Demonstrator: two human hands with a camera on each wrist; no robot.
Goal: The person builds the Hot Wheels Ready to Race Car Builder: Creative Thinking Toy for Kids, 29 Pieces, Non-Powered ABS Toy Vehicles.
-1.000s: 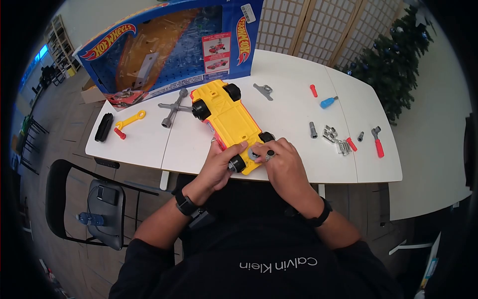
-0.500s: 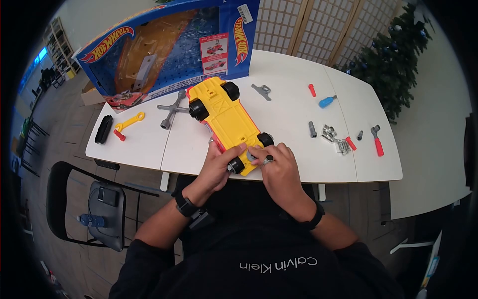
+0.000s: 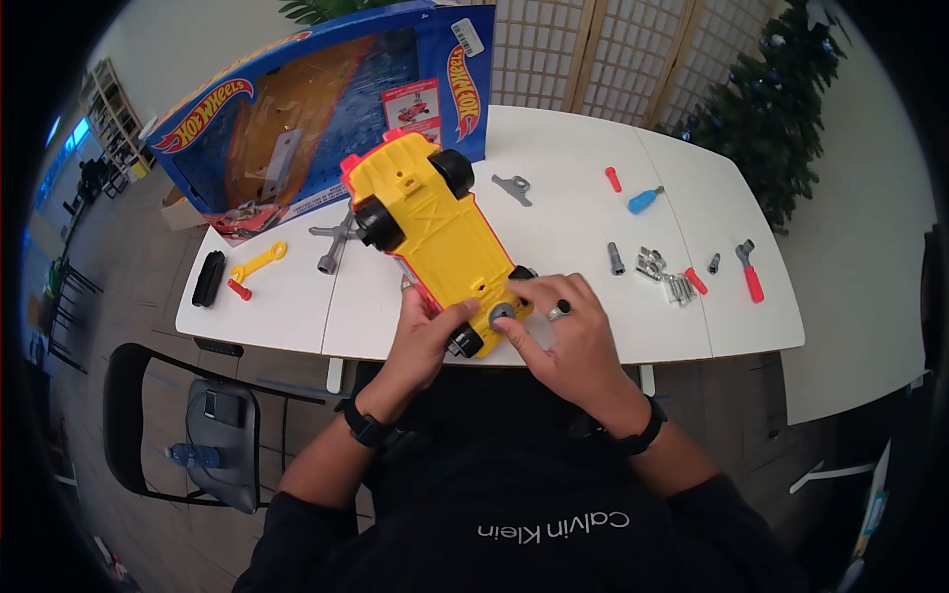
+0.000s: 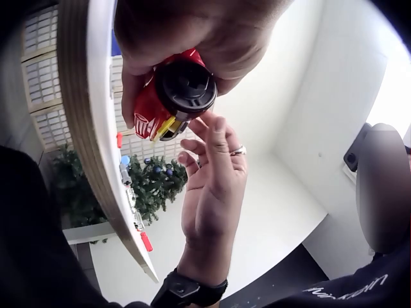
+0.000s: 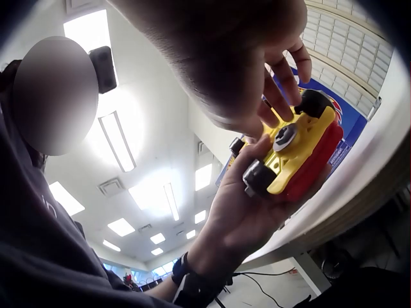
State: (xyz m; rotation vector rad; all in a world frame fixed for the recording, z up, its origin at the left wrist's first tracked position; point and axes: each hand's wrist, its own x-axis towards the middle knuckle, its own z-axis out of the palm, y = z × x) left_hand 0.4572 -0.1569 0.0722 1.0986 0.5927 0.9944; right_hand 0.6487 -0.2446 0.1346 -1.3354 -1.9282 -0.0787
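A toy car (image 3: 450, 242) with a yellow underside and red body is held bottom-up above the table's near edge. My left hand (image 3: 423, 341) grips its near end beside a black wheel (image 3: 465, 341), thumb on the yellow underside. A round grey part (image 3: 502, 314) sits in the underside at that end. My right hand (image 3: 573, 341) has its thumb at the grey part's edge and its index finger stretched over the car near the other wheel. In the right wrist view the grey part (image 5: 284, 137) shows uncovered, with a dark centre.
A blue toy box (image 3: 474, 99) stands at the back left. A grey cross wrench (image 3: 331, 259), yellow wrench (image 3: 259, 261), black part (image 3: 209, 279) and red bolt (image 3: 239, 290) lie left. Right are a grey piece (image 3: 513, 189), blue screwdriver bit (image 3: 646, 200), silver pieces (image 3: 678, 288) and a red-handled tool (image 3: 753, 282).
The car's far end has risen toward the head camera and now covers part of the cross wrench. My right hand's fingers have spread from their pinch, uncovering the grey part.
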